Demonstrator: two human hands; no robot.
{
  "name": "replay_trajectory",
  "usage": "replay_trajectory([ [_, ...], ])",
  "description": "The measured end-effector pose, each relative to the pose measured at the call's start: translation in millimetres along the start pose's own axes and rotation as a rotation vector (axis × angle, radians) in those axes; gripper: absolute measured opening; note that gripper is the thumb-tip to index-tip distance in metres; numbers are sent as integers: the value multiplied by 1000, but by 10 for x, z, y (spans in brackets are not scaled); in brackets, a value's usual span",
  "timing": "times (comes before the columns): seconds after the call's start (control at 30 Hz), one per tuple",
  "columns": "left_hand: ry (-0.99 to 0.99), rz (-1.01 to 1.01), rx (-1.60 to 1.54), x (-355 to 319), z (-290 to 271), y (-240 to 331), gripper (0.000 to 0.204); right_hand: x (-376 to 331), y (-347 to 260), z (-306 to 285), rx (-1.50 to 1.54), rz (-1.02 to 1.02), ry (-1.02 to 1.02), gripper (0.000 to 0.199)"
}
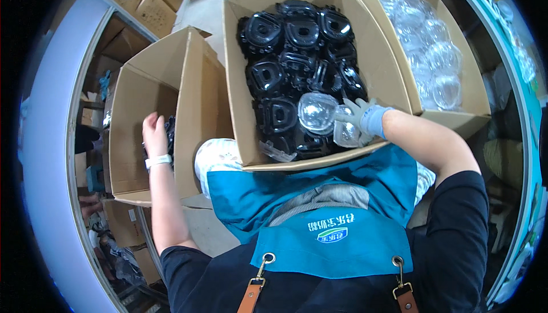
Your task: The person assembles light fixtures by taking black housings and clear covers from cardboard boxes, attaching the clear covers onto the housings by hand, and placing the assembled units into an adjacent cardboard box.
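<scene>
Nearest the camera is the person's black shirt [222,279], with a teal apron [331,259] over it, hung from brown straps [249,299] with metal clips. Beyond the apron, between the two hands, stands a large cardboard box [377,56] full of glossy black plastic shells [268,79].

The right hand [358,121], in a pale glove with a light blue cuff [374,120], reaches over the near right part of this box. Its fingers are spread and touch a clear plastic cover [344,135] lying just left of the palm; whether they grip it cannot be told. Just left of that cover, a rounder clear cup [317,112] lies on the black shells. Farther left of the right hand, near the box's near edge, is a clear plastic piece [278,152].

The left hand [154,136], bare, with a white wristband [159,161], is inside a tall carton [194,107]. Its fingers are bent together, but whether they hold anything cannot be told. Black parts [170,130] show just right of it. Beyond the right hand, farther right, a third box [474,87] holds many clear covers [442,56].
</scene>
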State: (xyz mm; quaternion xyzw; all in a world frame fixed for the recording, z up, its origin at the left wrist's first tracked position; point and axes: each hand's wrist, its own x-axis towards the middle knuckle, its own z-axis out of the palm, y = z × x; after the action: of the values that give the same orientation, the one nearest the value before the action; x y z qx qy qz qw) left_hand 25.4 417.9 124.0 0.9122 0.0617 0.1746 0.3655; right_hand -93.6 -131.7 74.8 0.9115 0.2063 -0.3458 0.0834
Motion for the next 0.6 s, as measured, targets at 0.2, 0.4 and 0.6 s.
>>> replay_trajectory([
  [0.2,-961,623,-1181,-1452,327,2679,16,154,-109,247,-262,-102,384,83],
  [0.4,-1170,731,-1766,-2066,163,3501,17,226,-327,31,-251,-8,-35,85],
  [0.6,-1116,669,-1843,-2229,216,3563,15,234,-529,-167,-230,31,-162,93],
])
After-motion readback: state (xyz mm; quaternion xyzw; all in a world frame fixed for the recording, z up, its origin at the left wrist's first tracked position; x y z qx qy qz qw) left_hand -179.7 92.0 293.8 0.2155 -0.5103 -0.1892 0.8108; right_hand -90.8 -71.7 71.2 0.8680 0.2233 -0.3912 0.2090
